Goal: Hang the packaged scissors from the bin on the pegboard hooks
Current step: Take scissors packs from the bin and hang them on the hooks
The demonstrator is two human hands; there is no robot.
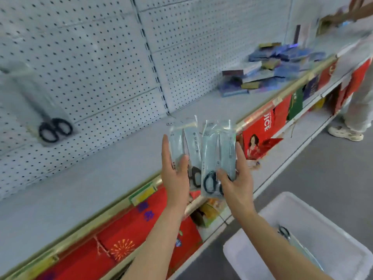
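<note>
Left hand (175, 170) and right hand (237, 181) each clamp a clear-packaged black-handled scissors (219, 158) above the shelf's front edge; one pack (47, 118) hangs on the white pegboard (96, 63); more remain in the white plastic bin (314, 217).

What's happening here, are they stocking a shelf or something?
Yes. A person holds one packaged pair of scissors in each hand: the left hand holds one pack, the right hand another. One pack already hangs on the pegboard at the left. More wait in the white bin by the person's right arm. Someone else stands at the far right.
</note>
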